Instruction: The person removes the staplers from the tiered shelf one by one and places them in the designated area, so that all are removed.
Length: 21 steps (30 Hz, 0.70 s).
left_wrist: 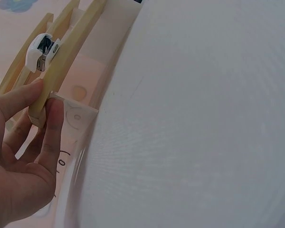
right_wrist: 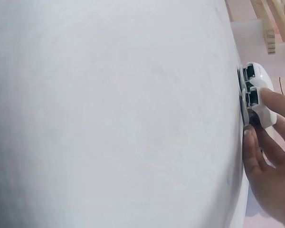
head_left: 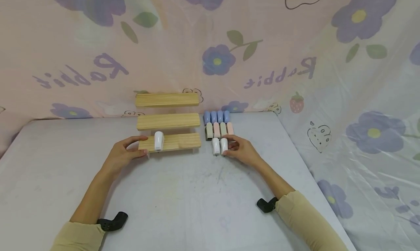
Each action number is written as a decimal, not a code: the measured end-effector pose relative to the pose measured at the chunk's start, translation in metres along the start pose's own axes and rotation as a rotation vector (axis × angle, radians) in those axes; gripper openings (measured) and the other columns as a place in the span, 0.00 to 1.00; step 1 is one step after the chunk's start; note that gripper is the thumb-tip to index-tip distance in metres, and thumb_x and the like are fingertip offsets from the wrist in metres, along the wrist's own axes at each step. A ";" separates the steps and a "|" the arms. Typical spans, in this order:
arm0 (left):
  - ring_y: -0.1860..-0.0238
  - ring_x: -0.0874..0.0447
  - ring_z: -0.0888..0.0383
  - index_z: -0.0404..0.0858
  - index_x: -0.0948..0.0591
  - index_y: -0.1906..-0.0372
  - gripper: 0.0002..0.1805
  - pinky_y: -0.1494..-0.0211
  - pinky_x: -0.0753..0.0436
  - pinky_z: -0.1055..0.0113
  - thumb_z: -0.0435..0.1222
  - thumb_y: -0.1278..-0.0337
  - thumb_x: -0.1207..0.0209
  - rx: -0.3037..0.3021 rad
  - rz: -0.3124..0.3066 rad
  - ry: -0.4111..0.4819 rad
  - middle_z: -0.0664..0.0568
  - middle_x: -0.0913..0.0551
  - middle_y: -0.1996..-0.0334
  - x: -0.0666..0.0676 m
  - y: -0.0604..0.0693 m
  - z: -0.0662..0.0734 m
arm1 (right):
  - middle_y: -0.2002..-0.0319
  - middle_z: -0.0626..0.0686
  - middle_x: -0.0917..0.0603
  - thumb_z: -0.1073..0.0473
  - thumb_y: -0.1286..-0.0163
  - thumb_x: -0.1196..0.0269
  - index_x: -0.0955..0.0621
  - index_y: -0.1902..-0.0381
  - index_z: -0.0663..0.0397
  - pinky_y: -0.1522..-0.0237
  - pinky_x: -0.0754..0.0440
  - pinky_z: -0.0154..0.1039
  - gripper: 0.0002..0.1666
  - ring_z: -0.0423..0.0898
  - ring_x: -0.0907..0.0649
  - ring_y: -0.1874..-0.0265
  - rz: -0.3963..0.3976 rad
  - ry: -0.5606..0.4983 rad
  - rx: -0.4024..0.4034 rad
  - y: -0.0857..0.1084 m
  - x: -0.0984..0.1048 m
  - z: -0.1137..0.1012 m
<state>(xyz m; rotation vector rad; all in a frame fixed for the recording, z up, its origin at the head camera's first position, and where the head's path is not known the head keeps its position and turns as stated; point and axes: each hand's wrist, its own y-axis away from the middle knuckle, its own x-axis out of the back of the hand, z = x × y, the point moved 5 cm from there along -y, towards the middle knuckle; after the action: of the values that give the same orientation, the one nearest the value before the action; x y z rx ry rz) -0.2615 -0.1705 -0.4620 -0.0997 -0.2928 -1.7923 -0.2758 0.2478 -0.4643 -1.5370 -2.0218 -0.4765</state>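
Note:
My left hand pinches the left end of the lowest board of a three-tier wooden shelf, with the thumb on one face and fingers on the other. On that board, towards its left end, rests a white stapler, its metal part visible in the left wrist view. Right of the shelf, two white staplers stand side by side on the table. My right hand grips the right-hand white stapler between thumb and fingers; the other white stapler is just left of it.
Behind the white pair stands a row of green and pink staplers, and behind that several blue staplers. All are on a white-covered table. A flowered curtain hangs behind the table and along its right side.

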 end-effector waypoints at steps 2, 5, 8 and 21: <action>0.27 0.44 0.36 0.36 0.27 0.33 0.36 0.29 0.43 0.40 0.40 0.45 0.28 0.002 -0.001 0.005 0.42 0.52 0.22 0.000 0.000 -0.001 | 0.56 0.60 0.15 0.62 0.40 0.26 0.24 0.35 0.55 0.55 0.18 0.43 0.35 0.52 0.15 0.58 0.005 0.005 0.003 0.000 0.001 0.000; 0.28 0.43 0.37 0.36 0.27 0.32 0.35 0.29 0.43 0.40 0.40 0.45 0.28 0.005 -0.001 0.008 0.43 0.52 0.22 0.000 -0.001 -0.001 | 0.54 0.59 0.15 0.63 0.40 0.26 0.23 0.36 0.55 0.54 0.18 0.44 0.34 0.52 0.15 0.58 0.017 0.012 0.015 -0.001 0.004 -0.001; 0.28 0.43 0.37 0.36 0.27 0.32 0.35 0.29 0.42 0.40 0.40 0.45 0.28 0.007 -0.001 0.008 0.43 0.52 0.22 0.000 -0.001 -0.002 | 0.49 0.58 0.16 0.64 0.39 0.27 0.22 0.36 0.55 0.52 0.18 0.43 0.32 0.51 0.15 0.56 0.038 0.005 0.026 -0.002 0.006 -0.001; 0.32 0.33 0.40 0.37 0.28 0.31 0.35 0.29 0.41 0.42 0.40 0.43 0.29 0.010 -0.006 0.000 0.43 0.50 0.22 -0.001 -0.001 -0.001 | 0.50 0.59 0.15 0.65 0.37 0.30 0.20 0.41 0.60 0.56 0.18 0.39 0.25 0.49 0.16 0.59 0.181 -0.042 0.140 -0.007 0.015 -0.014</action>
<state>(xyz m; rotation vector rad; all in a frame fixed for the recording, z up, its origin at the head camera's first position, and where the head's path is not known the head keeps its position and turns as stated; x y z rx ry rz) -0.2618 -0.1700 -0.4627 -0.0917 -0.3018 -1.7964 -0.2823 0.2493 -0.4433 -1.6358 -1.8818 -0.2295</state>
